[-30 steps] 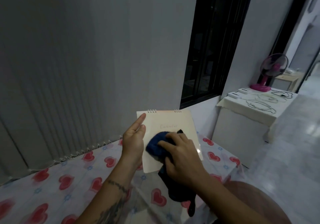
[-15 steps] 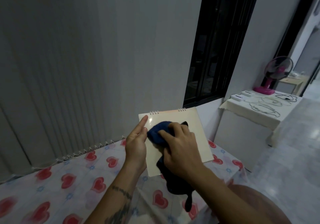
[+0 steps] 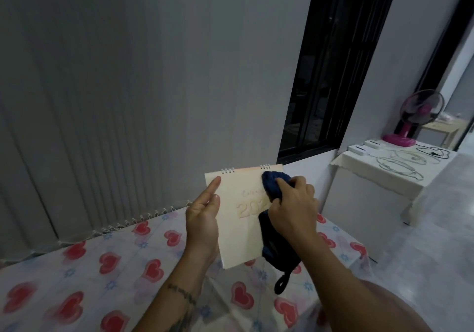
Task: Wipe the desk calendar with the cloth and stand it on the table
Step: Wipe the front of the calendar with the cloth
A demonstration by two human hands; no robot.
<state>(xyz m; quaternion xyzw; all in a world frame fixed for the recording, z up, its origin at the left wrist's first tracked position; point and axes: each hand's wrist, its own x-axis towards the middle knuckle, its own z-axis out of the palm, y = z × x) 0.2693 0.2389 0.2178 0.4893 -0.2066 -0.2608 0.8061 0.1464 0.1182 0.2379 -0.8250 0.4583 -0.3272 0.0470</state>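
Two bare forearms, no sleeves, watch or rings visible. The left forearm carries dark tattoos: a thin band of script across it and a larger, blurred design lower down. The right forearm shows no markings.

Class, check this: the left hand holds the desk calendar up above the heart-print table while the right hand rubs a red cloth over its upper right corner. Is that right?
Not quite. The head view shows the cloth is dark blue, not red. The rest stands: the left hand holds the desk calendar up above the table, and the right hand rubs its upper right corner.

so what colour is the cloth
Dark blue cloth, seen in the head view, the only one.
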